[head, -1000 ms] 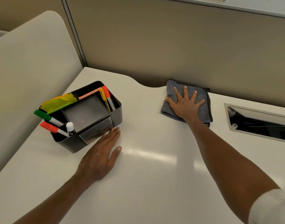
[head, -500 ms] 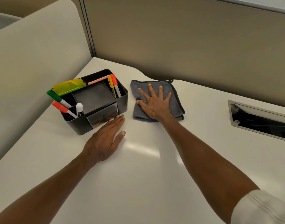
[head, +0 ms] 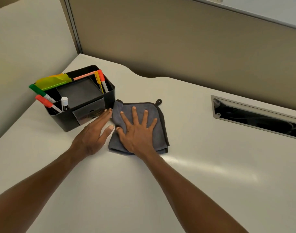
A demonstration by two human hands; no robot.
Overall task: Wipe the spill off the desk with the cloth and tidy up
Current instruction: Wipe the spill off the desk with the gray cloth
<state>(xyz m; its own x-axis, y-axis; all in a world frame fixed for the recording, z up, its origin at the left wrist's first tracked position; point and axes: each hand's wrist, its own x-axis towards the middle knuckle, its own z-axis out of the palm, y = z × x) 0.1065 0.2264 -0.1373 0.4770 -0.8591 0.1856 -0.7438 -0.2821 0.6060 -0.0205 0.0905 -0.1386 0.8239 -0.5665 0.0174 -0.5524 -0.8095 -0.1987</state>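
A folded grey cloth (head: 158, 132) with a dark edge and a hanging loop lies flat on the white desk (head: 202, 165), just right of a black organiser (head: 91, 113). My right hand (head: 138, 133) presses flat on the cloth with its fingers spread. My left hand (head: 93, 133) rests flat on the desk beside it, fingertips touching the organiser's front and thumb close to the cloth's left edge. I see no spill on the desk surface.
The organiser holds several markers, among them a green one (head: 37, 90) and an orange one (head: 43, 101), plus a yellow-green pack (head: 53, 81). A cable slot (head: 258, 115) is set into the desk at right. Beige partition walls (head: 177, 39) close off the back and left.
My right hand has slid the cloth leftward and toward me across the desk, from the back wall to beside the organiser. My left hand has stayed by the organiser's front.
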